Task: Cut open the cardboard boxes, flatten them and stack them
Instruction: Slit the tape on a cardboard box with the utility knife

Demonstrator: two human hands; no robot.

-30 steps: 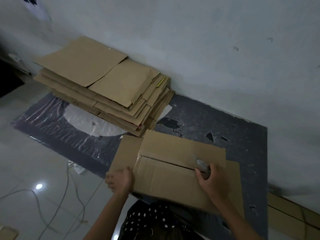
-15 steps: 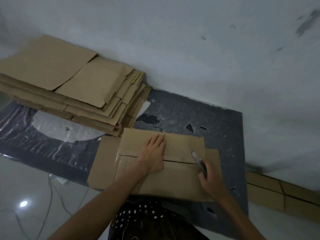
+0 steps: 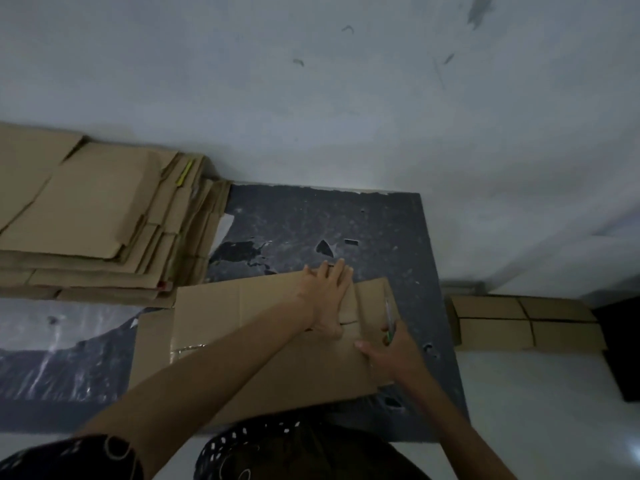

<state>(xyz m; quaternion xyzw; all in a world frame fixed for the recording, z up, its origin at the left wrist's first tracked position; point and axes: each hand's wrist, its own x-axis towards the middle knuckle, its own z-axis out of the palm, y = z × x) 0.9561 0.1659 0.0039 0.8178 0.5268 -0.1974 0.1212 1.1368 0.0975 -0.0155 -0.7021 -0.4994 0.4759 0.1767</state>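
Observation:
A brown cardboard box lies on the dark floor mat in front of me, its flaps spread. My left hand presses flat on the box's top near its right end, fingers straight and reaching past the far edge. My right hand grips a slim cutter at the box's right side, its tip pointing away from me along the right flap. A tall stack of flattened cardboard sits to the left against the wall.
Closed cardboard boxes lie on the floor to the right, beside a dark object. A grey wall runs close behind the mat. Crinkled plastic film covers the mat's left part. My spotted clothing fills the bottom edge.
My left hand slid from the box's left corner to its top centre, then further right and toward the far edge. My right hand with the cutter shifted slightly right. The view swung right.

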